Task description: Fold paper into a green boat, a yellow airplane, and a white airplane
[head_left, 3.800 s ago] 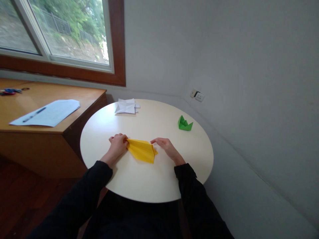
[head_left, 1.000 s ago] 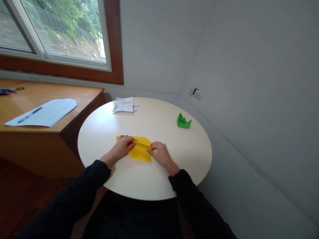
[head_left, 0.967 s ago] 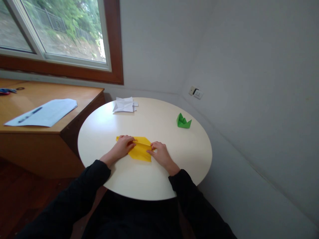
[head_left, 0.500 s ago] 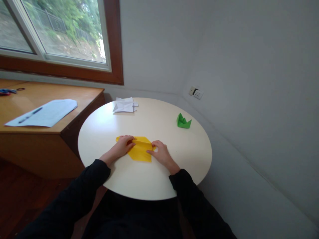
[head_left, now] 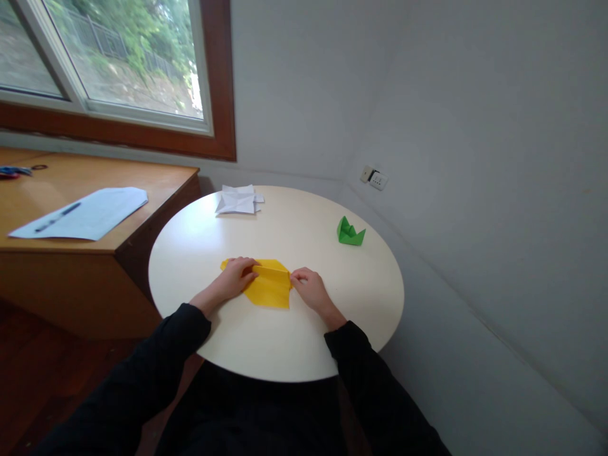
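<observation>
A partly folded sheet of yellow paper [head_left: 268, 290] lies on the round white table in front of me, with a raised fold running across it. My left hand [head_left: 236, 277] grips its left part, the thumb on the near side and the fingers over the top. At the right edge my right hand [head_left: 308, 285] pinches the paper's side, thumb and forefinger pressed together. The bit of paper between those fingertips is mostly hidden.
A folded green paper boat [head_left: 350, 233] stands at the table's [head_left: 285, 345] right side. Creased white paper [head_left: 237, 199] lies at the back left. On the wooden desk [head_left: 156, 177] at left are white sheets [head_left: 102, 212], a dark pen [head_left: 57, 218] and blue-handled scissors [head_left: 14, 171].
My right thumb has come off the paper's front face and closed against the forefinger at the right edge. The small flap there is now tucked in the pinch. My left hand stays put.
</observation>
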Demonstrator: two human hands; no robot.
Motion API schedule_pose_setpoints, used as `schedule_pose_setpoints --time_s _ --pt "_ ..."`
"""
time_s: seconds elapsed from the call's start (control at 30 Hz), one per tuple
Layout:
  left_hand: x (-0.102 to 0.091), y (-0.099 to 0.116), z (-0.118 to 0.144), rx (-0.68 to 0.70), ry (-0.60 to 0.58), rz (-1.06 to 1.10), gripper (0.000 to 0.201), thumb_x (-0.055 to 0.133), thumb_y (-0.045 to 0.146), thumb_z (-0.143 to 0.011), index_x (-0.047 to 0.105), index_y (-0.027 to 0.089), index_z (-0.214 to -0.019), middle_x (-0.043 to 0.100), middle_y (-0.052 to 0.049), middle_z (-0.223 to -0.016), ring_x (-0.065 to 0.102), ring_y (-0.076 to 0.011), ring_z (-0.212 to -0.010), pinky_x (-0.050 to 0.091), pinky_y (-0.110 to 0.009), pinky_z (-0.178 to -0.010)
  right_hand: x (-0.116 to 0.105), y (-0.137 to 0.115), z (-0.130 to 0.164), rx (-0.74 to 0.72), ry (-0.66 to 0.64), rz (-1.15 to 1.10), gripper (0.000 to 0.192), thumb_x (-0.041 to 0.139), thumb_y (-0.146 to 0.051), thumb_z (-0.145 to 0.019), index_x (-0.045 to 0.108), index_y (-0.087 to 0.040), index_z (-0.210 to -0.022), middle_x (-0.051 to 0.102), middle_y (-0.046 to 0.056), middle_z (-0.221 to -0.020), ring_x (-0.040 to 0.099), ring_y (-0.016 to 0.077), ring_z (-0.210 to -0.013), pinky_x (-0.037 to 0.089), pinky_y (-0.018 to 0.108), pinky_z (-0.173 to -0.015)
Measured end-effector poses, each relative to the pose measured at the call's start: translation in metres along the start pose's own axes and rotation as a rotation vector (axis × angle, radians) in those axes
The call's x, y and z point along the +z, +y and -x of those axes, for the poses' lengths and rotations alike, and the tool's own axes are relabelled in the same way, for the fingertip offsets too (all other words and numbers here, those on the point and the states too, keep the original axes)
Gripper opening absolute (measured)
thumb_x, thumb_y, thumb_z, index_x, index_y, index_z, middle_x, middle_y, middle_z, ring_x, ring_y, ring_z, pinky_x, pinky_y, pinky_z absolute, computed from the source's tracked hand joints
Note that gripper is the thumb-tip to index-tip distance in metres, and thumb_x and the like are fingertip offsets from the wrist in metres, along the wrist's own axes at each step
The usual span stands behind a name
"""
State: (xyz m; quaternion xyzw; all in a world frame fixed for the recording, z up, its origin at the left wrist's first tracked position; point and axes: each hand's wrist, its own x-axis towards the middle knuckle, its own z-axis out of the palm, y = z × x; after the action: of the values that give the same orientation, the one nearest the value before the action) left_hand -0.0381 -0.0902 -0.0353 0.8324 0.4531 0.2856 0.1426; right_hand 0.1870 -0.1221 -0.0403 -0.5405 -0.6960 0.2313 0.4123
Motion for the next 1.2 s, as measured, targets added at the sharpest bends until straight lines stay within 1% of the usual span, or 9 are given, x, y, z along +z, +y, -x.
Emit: schedule_pose_setpoints --time_s 0.07,0.13,0.23,0.33,0.47,0.6,0.8,1.0,1.2 --pt "-0.0004 0.0004 -0.0001 0.002 -0.003 0.002 0.021 0.047 0.027 -0.079 0.062 0.018 -0.091 0.068 -0.007 -0.090 0.059 -0.0223 -0.083 0.041 -0.039 -0.085 -0.0005 0.0013 0.0000 0.007 0.003 0.042 0.013 0.057 -0.018 -0.073 0.062 -0.020 -0.062 0.066 0.002 -0.078 0.062 0.0163 -0.077 0.047 0.029 -0.076" --pt "-0.0010 0.0010 -0.0002 0.005 -0.006 0.004 0.021 0.047 0.027 -0.079 0.062 0.018 -0.090 0.067 -0.006 -0.088 0.059 -0.0218 -0.081 0.042 -0.038 -0.083 -0.0018 0.0034 -0.0004 0.029 0.026 0.092 0.006 0.059 -0.018 -0.072 0.065 -0.021 -0.072 0.066 0.002 -0.085 0.061 0.0175 -0.083 0.045 0.032 -0.081" --pt "-0.0023 0.0024 0.0000 0.012 -0.008 0.005 0.019 0.047 0.027 -0.079 0.063 0.019 -0.085 0.066 -0.005 -0.083 0.059 -0.0211 -0.078 0.043 -0.037 -0.080 -0.0035 0.0071 -0.0012 0.074 0.060 0.168 0.010 0.061 -0.022 -0.072 0.066 -0.021 -0.080 0.065 0.004 -0.089 0.059 0.0197 -0.087 0.043 0.037 -0.084" --pt "-0.0034 0.0037 0.0003 0.018 -0.008 0.008 0.017 0.046 0.026 -0.079 0.062 0.019 -0.081 0.066 -0.004 -0.080 0.058 -0.0206 -0.077 0.042 -0.038 -0.081 -0.0035 0.0097 -0.0016 0.097 0.065 0.226 0.004 0.063 -0.024 -0.071 0.065 -0.021 -0.069 0.064 0.004 -0.084 0.057 0.0211 -0.086 0.040 0.039 -0.084" --pt "-0.0036 0.0035 0.0006 0.032 -0.015 0.020 0.017 0.046 0.026 -0.079 0.062 0.020 -0.081 0.066 -0.005 -0.083 0.059 -0.0207 -0.079 0.042 -0.038 -0.083 -0.0021 0.0103 -0.0020 0.107 0.070 0.255 0.008 0.063 -0.022 -0.069 0.061 -0.021 -0.061 0.062 0.003 -0.078 0.056 0.0192 -0.081 0.040 0.036 -0.081" --pt "-0.0039 0.0013 0.0011 0.046 -0.027 0.034 0.017 0.049 0.025 -0.077 0.063 0.020 -0.085 0.067 -0.005 -0.089 0.059 -0.0216 -0.084 0.042 -0.038 -0.085 -0.0018 0.0090 -0.0031 0.115 0.088 0.248 0.009 0.061 -0.021 -0.071 0.059 -0.021 -0.062 0.060 0.002 -0.076 0.056 0.0174 -0.077 0.041 0.032 -0.076" --pt "-0.0056 -0.0015 0.0030 0.052 -0.042 0.047 0.018 0.050 0.023 -0.076 0.064 0.020 -0.088 0.067 -0.005 -0.093 0.060 -0.0214 -0.087 0.044 -0.036 -0.085 -0.0040 0.0054 -0.0039 0.117 0.139 0.219 0.009 0.059 -0.023 -0.072 0.058 -0.021 -0.063 0.059 0.002 -0.075 0.055 0.0168 -0.070 0.043 0.032 -0.072" --pt "-0.0062 -0.0014 0.0042 0.038 -0.023 0.021 0.018 0.048 0.024 -0.078 0.064 0.020 -0.083 0.068 -0.005 -0.086 0.060 -0.0214 -0.082 0.044 -0.037 -0.084 -0.0076 0.0046 -0.0037 0.085 0.232 0.152 0.012 0.053 -0.027 -0.075 0.055 -0.021 -0.065 0.060 0.003 -0.075 0.055 0.0189 -0.073 0.043 0.034 -0.073" --pt "-0.0082 0.0033 0.0053 0.002 -0.007 -0.008 0.020 0.046 0.026 -0.080 0.065 0.019 -0.081 0.066 -0.005 -0.076 0.059 -0.0200 -0.072 0.045 -0.032 -0.072 -0.0061 0.0009 -0.0044 0.015 0.287 0.017 0.016 0.047 -0.031 -0.080 0.056 -0.019 -0.074 0.061 0.004 -0.077 0.056 0.0175 -0.074 0.045 0.031 -0.072"
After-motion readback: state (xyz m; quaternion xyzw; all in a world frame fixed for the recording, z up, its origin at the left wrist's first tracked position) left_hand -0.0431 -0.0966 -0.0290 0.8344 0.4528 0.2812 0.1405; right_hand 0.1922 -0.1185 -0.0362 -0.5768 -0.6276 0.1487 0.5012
